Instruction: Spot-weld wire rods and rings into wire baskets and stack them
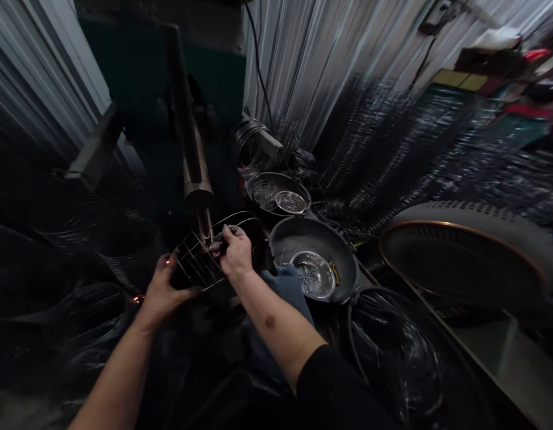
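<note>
A wire rack [200, 263] of thin metal rods sits under the metal electrode tip [205, 225] of a green machine [169, 89]. My left hand [162, 289] grips the rack's near left edge, fingers curled round the wires. My right hand [235, 251] pinches the rack's upper right side, close to the electrode. Small orange sparks glow by my left fingers [168, 261] and below them [137, 298]. A curved wire rim [240, 218] arcs over the rack's far side.
Right of the rack stand a grey pan [343, 251] holding a small steel bowl [313, 273], and a farther pan [276, 179] with steel dishes. A large round fan guard [469, 251] lies at right. Stacked wire hoops [393, 352] sit near my right arm. Corrugated metal walls behind.
</note>
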The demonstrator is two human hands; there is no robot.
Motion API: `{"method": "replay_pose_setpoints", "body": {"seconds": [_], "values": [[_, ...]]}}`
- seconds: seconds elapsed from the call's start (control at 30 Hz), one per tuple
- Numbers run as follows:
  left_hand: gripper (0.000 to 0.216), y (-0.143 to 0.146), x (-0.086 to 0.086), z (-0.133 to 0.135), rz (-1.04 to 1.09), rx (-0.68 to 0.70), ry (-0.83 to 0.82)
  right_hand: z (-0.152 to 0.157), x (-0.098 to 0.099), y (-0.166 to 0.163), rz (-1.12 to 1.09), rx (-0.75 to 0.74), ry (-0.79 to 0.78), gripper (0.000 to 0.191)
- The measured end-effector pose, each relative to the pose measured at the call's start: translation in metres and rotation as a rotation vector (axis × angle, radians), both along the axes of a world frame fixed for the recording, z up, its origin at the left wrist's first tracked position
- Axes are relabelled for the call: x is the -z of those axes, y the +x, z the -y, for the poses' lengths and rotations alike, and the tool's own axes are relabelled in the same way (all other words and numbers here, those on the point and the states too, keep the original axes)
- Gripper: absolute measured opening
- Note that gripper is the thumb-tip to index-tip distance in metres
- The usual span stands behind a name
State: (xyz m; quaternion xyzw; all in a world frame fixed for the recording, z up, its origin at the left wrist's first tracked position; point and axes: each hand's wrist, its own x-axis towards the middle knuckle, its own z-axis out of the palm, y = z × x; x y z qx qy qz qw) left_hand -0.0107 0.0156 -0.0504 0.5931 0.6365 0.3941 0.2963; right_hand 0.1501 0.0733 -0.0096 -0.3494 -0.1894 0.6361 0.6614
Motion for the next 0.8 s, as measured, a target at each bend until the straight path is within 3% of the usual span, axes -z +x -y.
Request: {"method": "replay_pose_setpoints", "body": {"seconds": [0.1, 0.17, 0.2, 0.3, 0.37, 0.47, 0.57, 0.67, 0.7, 0.73, 0.8], "values": [[0.061, -0.03, -0.018, 0.03, -0.054, -0.171, -0.09, 0.044, 0.017, -0.005, 0.151, -0.059, 0.074, 0.026], [0.053, -0.032, -0.036, 0.05, -0.06, -0.319, 0.001, 0.079, 0.037, -0.01, 0.377, -0.146, 0.144, 0.019], [0.051, -0.027, -0.045, 0.059, -0.075, -0.328, 0.077, 0.097, 0.047, -0.012, 0.523, -0.184, 0.197, 0.015], [0.047, 0.006, -0.065, 0.074, -0.142, -0.116, 0.181, 0.141, 0.077, -0.016, 0.92, -0.283, 0.384, 0.007], [0.054, 0.028, -0.069, 0.077, -0.121, 0.028, 0.076, 0.159, 0.092, -0.019, 1.065, -0.364, 0.475, 0.009], [0.056, 0.045, -0.062, 0.079, -0.076, 0.095, -0.027, 0.169, 0.102, -0.021, 1.193, -0.44, 0.548, 0.015], [0.048, 0.045, -0.054, 0.084, 0.02, 0.066, -0.05, 0.167, 0.091, -0.017, 1.281, -0.555, 0.588, 0.02], [0.045, 0.039, -0.054, 0.091, 0.155, 0.039, -0.048, 0.163, 0.058, 0.003, 1.346, -0.689, 0.668, 0.023], [0.045, 0.038, -0.057, 0.092, 0.191, 0.036, -0.051, 0.161, 0.044, 0.013, 1.349, -0.644, 0.702, 0.024], [0.045, 0.037, -0.059, 0.094, 0.221, 0.036, -0.054, 0.159, 0.03, 0.025, 1.342, -0.508, 0.717, 0.023], [0.044, 0.036, -0.067, 0.095, 0.269, 0.05, -0.076, 0.151, 0.006, 0.048, 1.332, -0.134, 0.689, 0.024]]}}
